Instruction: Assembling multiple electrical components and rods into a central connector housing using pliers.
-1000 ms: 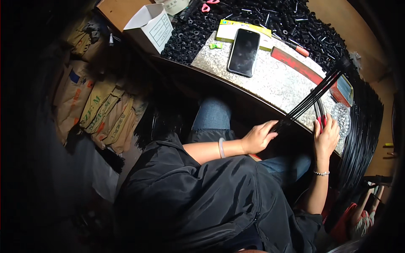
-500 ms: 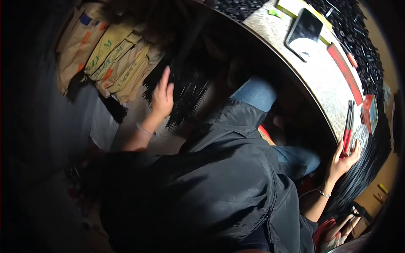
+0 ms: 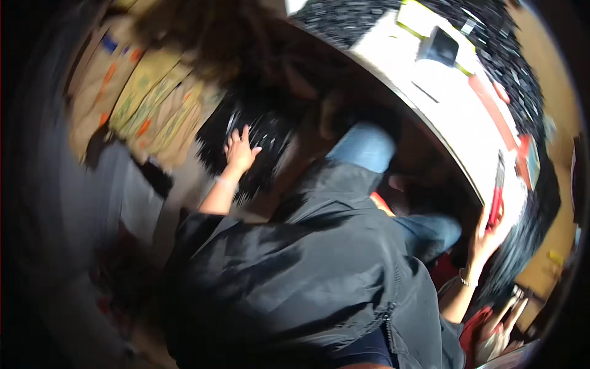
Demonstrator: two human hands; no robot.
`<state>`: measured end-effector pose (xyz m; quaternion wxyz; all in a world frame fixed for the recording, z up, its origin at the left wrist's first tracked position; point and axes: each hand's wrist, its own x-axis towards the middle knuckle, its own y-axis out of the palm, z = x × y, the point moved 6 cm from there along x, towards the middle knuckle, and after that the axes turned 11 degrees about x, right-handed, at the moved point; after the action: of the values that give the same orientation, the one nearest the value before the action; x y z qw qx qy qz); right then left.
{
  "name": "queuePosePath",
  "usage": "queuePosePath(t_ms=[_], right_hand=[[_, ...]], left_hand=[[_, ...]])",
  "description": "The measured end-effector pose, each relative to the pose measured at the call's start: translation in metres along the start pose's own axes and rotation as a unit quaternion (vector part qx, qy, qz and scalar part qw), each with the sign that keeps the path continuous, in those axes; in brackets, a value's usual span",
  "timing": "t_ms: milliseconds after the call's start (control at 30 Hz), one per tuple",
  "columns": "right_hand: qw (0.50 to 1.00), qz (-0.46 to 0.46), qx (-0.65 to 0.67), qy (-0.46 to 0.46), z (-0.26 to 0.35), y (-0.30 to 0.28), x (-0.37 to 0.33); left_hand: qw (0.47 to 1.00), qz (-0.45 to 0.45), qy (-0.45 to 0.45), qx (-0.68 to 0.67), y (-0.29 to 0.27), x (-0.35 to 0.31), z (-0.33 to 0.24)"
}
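My left hand (image 3: 241, 154) is open, fingers spread, and holds nothing. It reaches over a heap of thin black strips (image 3: 261, 129) low on the left; I cannot tell whether it touches them. At the table's right edge my right hand (image 3: 487, 234) is closed around red-handled pliers (image 3: 496, 200), their dark jaws pointing away from me. Motion blur and glare soften the tool and the fingers.
A brightly lit table (image 3: 452, 120) curves along the right, bearing a phone (image 3: 440, 48), a red strip (image 3: 493, 106) and many small black pieces (image 3: 516, 67). More long black strips (image 3: 522, 246) lie beside my right hand. Brown sacks (image 3: 153, 98) stand at far left. Another person's hand (image 3: 507, 317) shows lower right.
My left hand has moved down and slightly right, over the black strips, and its fingers have spread. My right hand keeps the pliers and has shifted slightly left and down. The view has shifted.
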<state>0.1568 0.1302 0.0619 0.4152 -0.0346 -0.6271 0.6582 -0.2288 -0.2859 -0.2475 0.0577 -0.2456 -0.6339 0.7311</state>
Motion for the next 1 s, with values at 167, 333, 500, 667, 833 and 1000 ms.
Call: queuePosePath(t_ms=[167,333,500,667,833,1000], right_hand=[[0.999,-0.013,-0.003,0.03,-0.061,-0.007,0.0],[0.958,-0.103,-0.137,0.228,-0.204,-0.065,-0.035],[0.92,-0.041,-0.158,0.355,-0.3,-0.085,-0.046],[0.888,-0.021,-0.147,0.434,-0.342,-0.073,-0.022],[0.853,0.066,-0.112,0.505,-0.351,-0.062,-0.001],[0.866,-0.011,-0.17,0.47,-0.362,-0.065,-0.004]], left_hand=[[0.874,-0.067,0.216,-0.431,-0.106,-0.03,-0.148],[0.827,-0.054,0.401,-0.39,-0.174,-0.077,-0.256],[0.79,-0.035,0.488,-0.368,-0.197,-0.107,-0.317],[0.793,-0.031,0.508,-0.334,-0.202,-0.117,-0.337],[0.803,-0.027,0.514,-0.3,-0.205,-0.124,-0.344],[0.799,-0.032,0.532,-0.279,-0.204,-0.124,-0.352]])
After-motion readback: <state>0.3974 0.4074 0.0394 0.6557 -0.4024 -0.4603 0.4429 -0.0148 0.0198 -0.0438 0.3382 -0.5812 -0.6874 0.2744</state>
